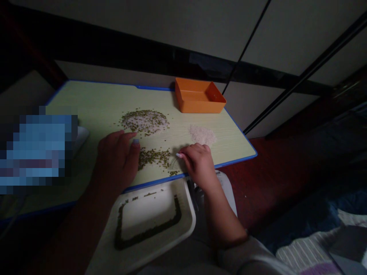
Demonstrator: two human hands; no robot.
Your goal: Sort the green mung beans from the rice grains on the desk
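On the desk (100, 100), small green beans (156, 156) lay between the left hand (118, 154), its thumb and fingers spread, and the right hand (200, 162), whose fingers curled together; whether they pinched anything, I could not tell.

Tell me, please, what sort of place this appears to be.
Probably a room in a home, perhaps a bedroom: a blue-edged table stands beside pale panels resembling wardrobe doors, and striped fabric, perhaps bedding, shows at the lower right.
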